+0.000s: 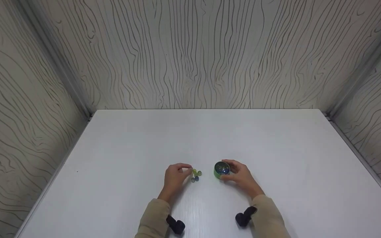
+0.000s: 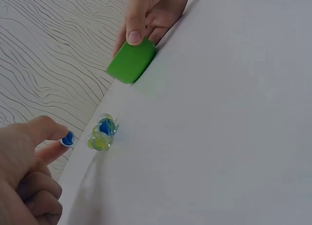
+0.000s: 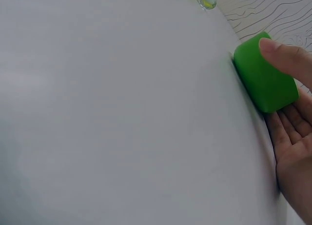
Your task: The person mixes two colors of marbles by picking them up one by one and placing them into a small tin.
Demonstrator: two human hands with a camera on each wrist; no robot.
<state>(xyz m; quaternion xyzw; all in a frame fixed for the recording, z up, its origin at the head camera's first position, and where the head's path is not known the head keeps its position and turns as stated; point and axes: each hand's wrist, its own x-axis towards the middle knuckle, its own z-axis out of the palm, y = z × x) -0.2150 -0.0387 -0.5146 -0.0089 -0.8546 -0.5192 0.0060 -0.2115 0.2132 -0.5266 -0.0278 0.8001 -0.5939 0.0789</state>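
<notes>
Between thumb and forefinger, my left hand (image 1: pixel 174 177) pinches a blue glass marble (image 2: pixel 68 138), seen best in the left wrist view. Just right of those fingertips, several clear marbles with yellow-green and blue swirls (image 2: pixel 101 139) lie bunched on the white table. My right hand (image 1: pixel 242 176) holds a small round green cup (image 3: pixel 265 74), its thumb on the near side and its fingers around the far side. The cup stands on the table, tilted little if at all, its opening facing up. Dark and blue marbles (image 1: pixel 223 168) show inside it in the head view.
The white table (image 1: pixel 127 138) spreads around both hands and ends at a wood-grain patterned wall (image 1: pixel 190 56) behind. Similar panels flank it left and right. Black wrist cameras (image 1: pixel 177 227) are strapped over the beige sleeves (image 1: pixel 154 216).
</notes>
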